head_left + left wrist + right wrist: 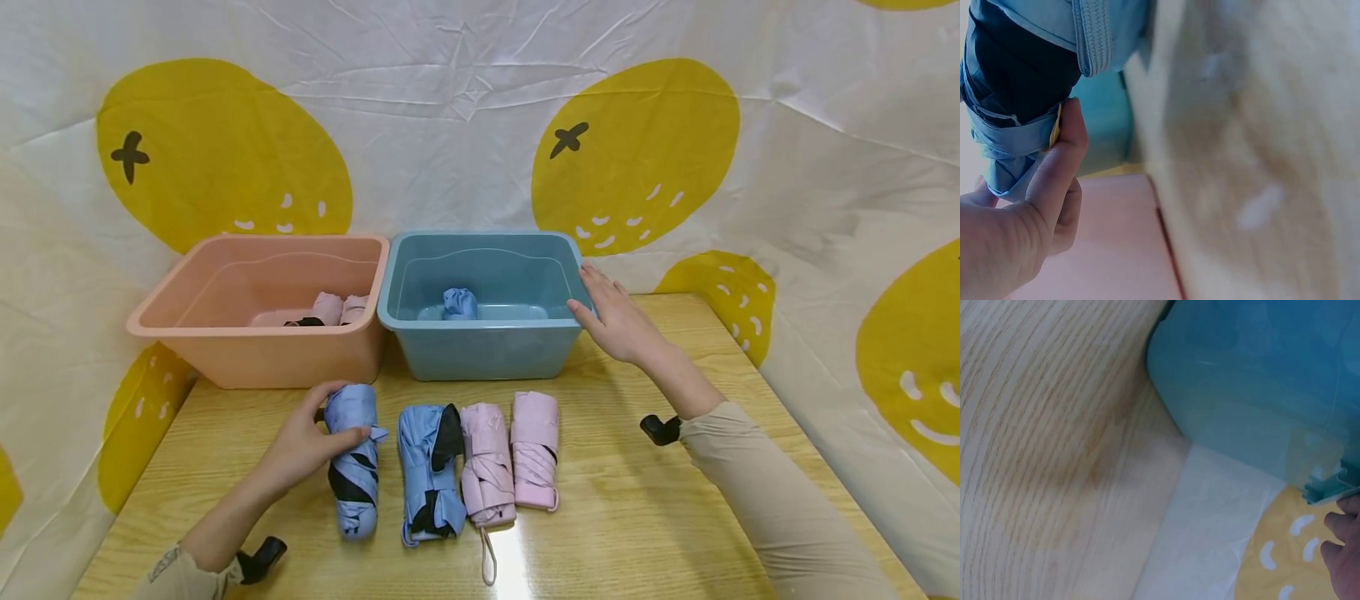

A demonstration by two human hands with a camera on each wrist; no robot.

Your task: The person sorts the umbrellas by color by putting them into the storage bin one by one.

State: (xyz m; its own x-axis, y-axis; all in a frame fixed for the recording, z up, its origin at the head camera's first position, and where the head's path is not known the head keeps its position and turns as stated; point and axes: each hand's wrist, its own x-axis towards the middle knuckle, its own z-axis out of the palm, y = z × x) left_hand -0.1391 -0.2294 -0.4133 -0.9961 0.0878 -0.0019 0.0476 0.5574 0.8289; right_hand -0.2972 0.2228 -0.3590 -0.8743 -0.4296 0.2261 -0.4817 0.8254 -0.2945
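1. Wooden table point(637, 517) — fruit-print cloth point(450, 158) behind.
2. Left hand point(309, 440) grips a folded blue umbrella point(354, 468) — just in front of the peach bin point(292, 362).
3. Right hand point(618, 323), straight-fingered, touches the blue bin point(483, 354).

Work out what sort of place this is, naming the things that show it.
Probably a makeshift indoor workspace: a wood-grain table, a yellow-patterned cloth behind it, and a pink bin beside a blue bin.

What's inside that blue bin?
One rolled blue bundle, probably a folded umbrella, shows inside the blue bin. The bin's front wall hides its lower part and anything lying close behind.
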